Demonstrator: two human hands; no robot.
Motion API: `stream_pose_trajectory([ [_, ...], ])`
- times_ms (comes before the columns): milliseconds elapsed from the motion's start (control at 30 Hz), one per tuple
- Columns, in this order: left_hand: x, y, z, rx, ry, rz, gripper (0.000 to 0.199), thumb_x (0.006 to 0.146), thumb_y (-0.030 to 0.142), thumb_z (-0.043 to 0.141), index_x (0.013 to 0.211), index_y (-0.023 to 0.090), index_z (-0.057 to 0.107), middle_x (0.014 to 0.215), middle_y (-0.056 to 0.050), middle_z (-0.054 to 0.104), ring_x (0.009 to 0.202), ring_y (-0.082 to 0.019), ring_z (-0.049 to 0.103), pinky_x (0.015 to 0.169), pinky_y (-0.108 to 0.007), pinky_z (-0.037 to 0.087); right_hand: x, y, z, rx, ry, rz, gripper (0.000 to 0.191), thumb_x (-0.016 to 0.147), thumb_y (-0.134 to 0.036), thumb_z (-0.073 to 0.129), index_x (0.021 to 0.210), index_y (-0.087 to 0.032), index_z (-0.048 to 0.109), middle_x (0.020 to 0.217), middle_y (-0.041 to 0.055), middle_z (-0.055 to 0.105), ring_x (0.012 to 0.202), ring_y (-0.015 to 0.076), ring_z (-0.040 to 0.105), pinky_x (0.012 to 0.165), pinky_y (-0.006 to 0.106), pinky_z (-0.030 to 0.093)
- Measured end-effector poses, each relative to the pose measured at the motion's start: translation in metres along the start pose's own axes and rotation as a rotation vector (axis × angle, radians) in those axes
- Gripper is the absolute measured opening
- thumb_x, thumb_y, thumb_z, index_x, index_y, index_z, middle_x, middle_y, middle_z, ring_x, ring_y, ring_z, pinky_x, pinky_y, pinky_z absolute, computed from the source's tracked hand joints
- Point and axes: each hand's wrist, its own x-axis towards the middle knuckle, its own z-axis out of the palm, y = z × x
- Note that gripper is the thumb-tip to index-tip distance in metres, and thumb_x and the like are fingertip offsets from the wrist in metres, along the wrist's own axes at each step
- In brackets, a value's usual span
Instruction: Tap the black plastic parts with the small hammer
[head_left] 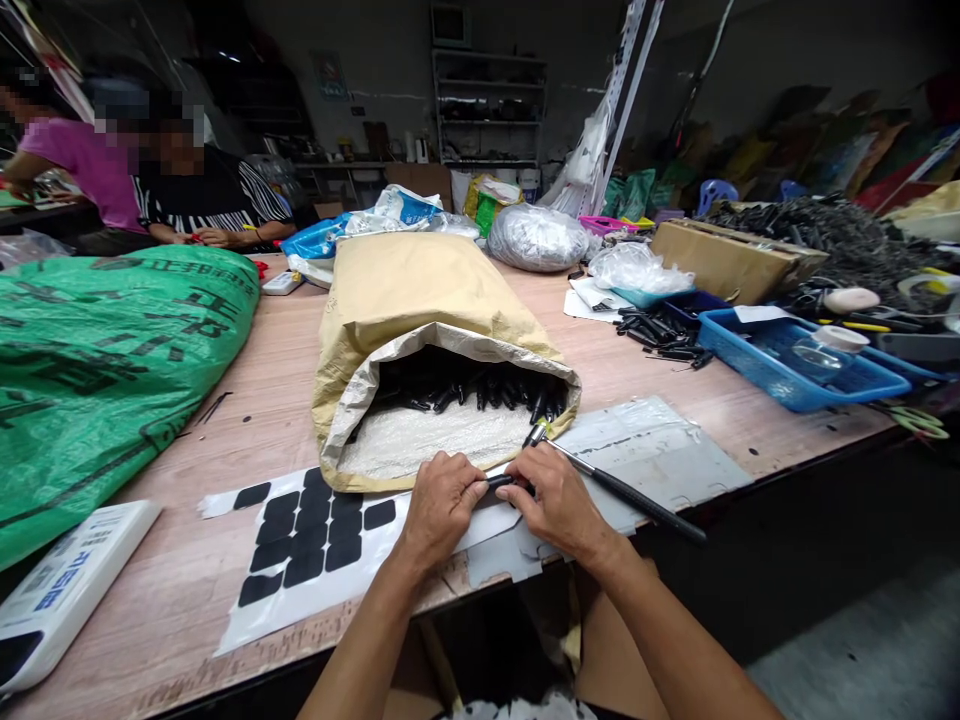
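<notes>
Between both hands lies a small black cylindrical piece, held at its two ends. My left hand pinches its left end, and my right hand closes round its right end. Just beyond them a tan paper sack lies on its side, its mouth facing me, with many black pieces inside. A hammer with a black handle rests beside my right hand, its head against the sack's rim. Left of my left hand is a white sheet bearing black rounded-square stickers.
A green woven bag and a white device occupy the left. Grey board lies under the hammer. To the right are a blue tray, loose black parts and a cardboard box. Two people sit at the far left.
</notes>
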Motion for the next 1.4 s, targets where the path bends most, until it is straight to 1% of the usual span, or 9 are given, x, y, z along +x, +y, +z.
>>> stream_pose_trajectory([
  [200,0.001,-0.002,0.002,0.037,-0.014,0.012,0.028,0.100,0.033,0.048,0.088,0.022,0.071,0.089,-0.004,0.067,0.090,-0.023,0.053,0.083,-0.040,0.035,0.001,-0.002,0.007,0.080,0.021,0.024,0.015,0.088,-0.019,0.065,0.076,-0.021,0.056,0.079,0.0024,0.059,0.082,0.0197,0.048,0.075,0.033,0.038],
  [433,-0.001,0.001,0.001,-0.015,0.020,-0.004,0.018,0.096,0.025,0.053,0.086,0.022,0.068,0.088,-0.002,0.066,0.091,-0.023,0.052,0.082,-0.040,0.035,0.004,0.001,-0.002,0.066,-0.029,0.030,0.007,0.085,-0.024,0.071,0.087,-0.021,0.065,0.084,0.0015,0.063,0.086,0.0200,0.052,0.080,0.035,0.039],
  [633,-0.001,0.004,-0.002,-0.063,0.019,-0.026,0.015,0.094,0.025,0.056,0.084,0.022,0.066,0.088,-0.002,0.065,0.089,-0.022,0.052,0.082,-0.040,0.035,-0.008,0.012,-0.018,0.084,0.038,-0.006,0.017,0.087,-0.023,0.067,0.104,-0.022,0.066,0.090,0.0037,0.064,0.088,0.0211,0.054,0.083,0.036,0.043],
  [867,-0.001,0.005,-0.003,-0.075,0.010,-0.046,0.016,0.094,0.024,0.053,0.083,0.022,0.065,0.087,-0.002,0.064,0.088,-0.023,0.052,0.082,-0.041,0.036,-0.027,0.038,-0.027,-0.233,0.278,0.093,0.015,0.093,-0.026,0.059,0.105,-0.022,0.066,0.095,0.0065,0.066,0.090,0.0237,0.055,0.084,0.039,0.044],
  [1033,0.001,0.005,-0.004,-0.058,-0.006,-0.050,0.016,0.094,0.025,0.053,0.085,0.023,0.066,0.088,-0.003,0.065,0.089,-0.024,0.053,0.083,-0.042,0.037,-0.030,0.041,-0.018,-0.383,0.306,0.150,0.017,0.096,-0.025,0.054,0.108,-0.022,0.066,0.096,0.0081,0.064,0.092,0.0256,0.055,0.084,0.040,0.043],
  [1167,-0.013,0.026,-0.014,-0.142,-0.011,-0.045,0.016,0.098,0.031,0.050,0.095,0.024,0.064,0.096,-0.004,0.066,0.094,-0.025,0.055,0.086,-0.040,0.040,-0.029,0.041,-0.017,-0.368,0.302,0.176,0.016,0.095,-0.023,0.053,0.107,-0.023,0.064,0.098,0.0083,0.063,0.092,0.0253,0.055,0.083,0.039,0.043],
  [1233,-0.030,0.040,-0.016,-0.268,-0.087,-0.016,0.019,0.100,0.037,0.047,0.103,0.027,0.064,0.099,-0.003,0.068,0.094,-0.023,0.059,0.085,-0.036,0.042,-0.028,0.041,-0.018,-0.360,0.284,0.187,0.015,0.095,-0.023,0.053,0.107,-0.022,0.063,0.100,0.0082,0.063,0.093,0.0253,0.055,0.084,0.039,0.043],
  [1300,-0.051,0.050,-0.007,-0.392,-0.282,0.026,0.022,0.099,0.043,0.048,0.106,0.030,0.065,0.097,-0.001,0.071,0.090,-0.021,0.063,0.081,-0.031,0.044,-0.028,0.041,-0.018,-0.361,0.274,0.197,0.016,0.095,-0.024,0.053,0.108,-0.022,0.062,0.101,0.0081,0.062,0.094,0.0254,0.055,0.084,0.039,0.043],
  [1400,-0.083,0.048,0.029,-0.425,-0.586,-0.035,0.027,0.093,0.051,0.054,0.102,0.030,0.068,0.093,-0.002,0.074,0.085,-0.022,0.067,0.076,-0.030,0.046,-0.029,0.040,-0.018,-0.365,0.270,0.207,0.016,0.095,-0.024,0.053,0.108,-0.022,0.062,0.101,0.0082,0.062,0.094,0.0255,0.054,0.085,0.039,0.043],
])
